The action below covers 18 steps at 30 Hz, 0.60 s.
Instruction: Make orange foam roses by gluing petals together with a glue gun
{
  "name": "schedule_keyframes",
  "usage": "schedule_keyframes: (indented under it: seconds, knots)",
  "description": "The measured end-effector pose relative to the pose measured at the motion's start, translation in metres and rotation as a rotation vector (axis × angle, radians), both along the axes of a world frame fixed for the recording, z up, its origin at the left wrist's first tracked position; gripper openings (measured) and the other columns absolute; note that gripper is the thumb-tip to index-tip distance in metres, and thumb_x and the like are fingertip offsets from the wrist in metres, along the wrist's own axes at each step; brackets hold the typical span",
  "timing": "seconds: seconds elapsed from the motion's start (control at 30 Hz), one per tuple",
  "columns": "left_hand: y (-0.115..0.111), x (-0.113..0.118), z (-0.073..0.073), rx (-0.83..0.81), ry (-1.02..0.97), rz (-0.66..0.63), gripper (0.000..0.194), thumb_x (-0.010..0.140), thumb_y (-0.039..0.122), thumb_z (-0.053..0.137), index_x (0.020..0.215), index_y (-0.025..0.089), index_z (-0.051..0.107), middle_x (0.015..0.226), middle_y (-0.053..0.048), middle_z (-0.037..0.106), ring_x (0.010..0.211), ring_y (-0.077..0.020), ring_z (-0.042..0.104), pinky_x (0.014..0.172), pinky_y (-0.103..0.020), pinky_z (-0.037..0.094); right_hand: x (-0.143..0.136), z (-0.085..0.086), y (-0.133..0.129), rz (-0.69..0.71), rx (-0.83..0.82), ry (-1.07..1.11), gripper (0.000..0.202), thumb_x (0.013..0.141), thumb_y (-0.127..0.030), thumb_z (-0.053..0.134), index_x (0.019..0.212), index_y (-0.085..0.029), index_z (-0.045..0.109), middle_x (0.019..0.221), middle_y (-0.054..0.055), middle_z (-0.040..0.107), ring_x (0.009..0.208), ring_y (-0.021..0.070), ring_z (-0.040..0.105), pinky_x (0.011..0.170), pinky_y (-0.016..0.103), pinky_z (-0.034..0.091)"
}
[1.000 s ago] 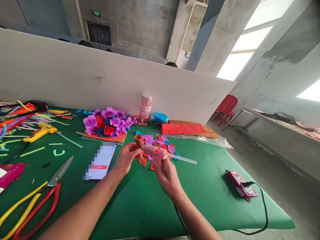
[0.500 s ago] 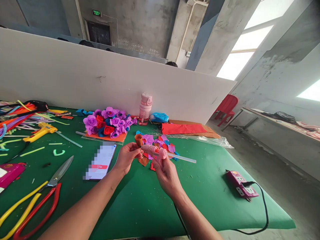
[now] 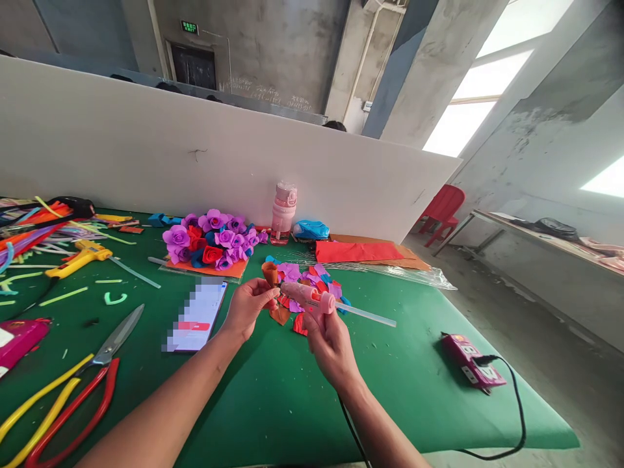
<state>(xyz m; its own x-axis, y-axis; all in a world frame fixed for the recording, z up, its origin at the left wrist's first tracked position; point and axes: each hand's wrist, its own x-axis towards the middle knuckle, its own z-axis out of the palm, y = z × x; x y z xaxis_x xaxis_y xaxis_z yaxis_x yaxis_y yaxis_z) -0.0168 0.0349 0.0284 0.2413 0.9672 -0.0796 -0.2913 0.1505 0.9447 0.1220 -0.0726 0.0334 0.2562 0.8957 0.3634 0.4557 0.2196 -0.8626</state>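
Observation:
Between the fingertips of my left hand [image 3: 249, 305] is a small brown paper flower [image 3: 270, 273], rolled into a cup shape. My right hand [image 3: 331, 341] is wrapped round a pink hot glue gun [image 3: 309, 296], its nozzle pointing left, close to the flower's lower part. A clear glue stick [image 3: 368, 314] juts from the gun's back end. Loose purple, red, blue and brown paper petals [image 3: 319, 278] lie on the table just behind both hands. Whether the nozzle touches the flower I cannot tell.
On the green table [image 3: 400, 364] are finished paper flowers [image 3: 214, 237], a pink bottle [image 3: 283, 213], a phone [image 3: 197, 318], scissors [image 3: 104, 354], a yellow glue gun [image 3: 80, 258] and a purple power strip [image 3: 472, 361] with a cable. A white partition [image 3: 234, 156] stands behind.
My right hand has drawn the glue gun slightly right and down, so its nozzle sits a little farther from the flower. My left hand keeps the flower in nearly the same place.

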Motion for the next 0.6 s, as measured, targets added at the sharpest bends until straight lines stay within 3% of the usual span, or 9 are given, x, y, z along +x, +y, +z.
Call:
schedule_keyframes:
  seconds: [0.1,0.27,0.6]
  knots:
    - [-0.0005,0.0009,0.0008,0.002,0.009,0.030,0.022,0.052,0.024,0.075,0.063,0.015,0.058,0.052,0.006,0.057,0.044,-0.0081,0.052,0.051,-0.024,0.044,-0.0008,-0.0038,-0.0013,0.018,-0.008,0.011,0.017,0.089,-0.035,0.046,0.089,-0.019,0.049,0.059,-0.005,0.039,0.051,0.0106,0.035,0.048,0.022,0.032]
    - [-0.0009,0.0013,-0.0006,0.022,0.006,0.037,0.020,0.052,0.022,0.073,0.065,0.015,0.059,0.052,0.007,0.056,0.043,-0.0079,0.050,0.049,-0.024,0.043,-0.0056,0.0000,0.0008,0.008,0.041,-0.039,0.017,0.088,-0.034,0.047,0.080,-0.019,0.046,0.060,-0.005,0.038,0.052,0.0093,0.032,0.047,0.022,0.030]
    - [0.0001,0.0012,-0.0002,-0.008,0.006,0.023,0.032,0.050,0.032,0.082,0.066,0.015,0.060,0.056,0.004,0.060,0.045,-0.0080,0.052,0.051,-0.024,0.044,0.0019,-0.0095,-0.0020,-0.035,-0.049,0.138,0.023,0.089,-0.041,0.049,0.091,-0.018,0.053,0.053,-0.004,0.046,0.045,0.0105,0.041,0.042,0.022,0.033]
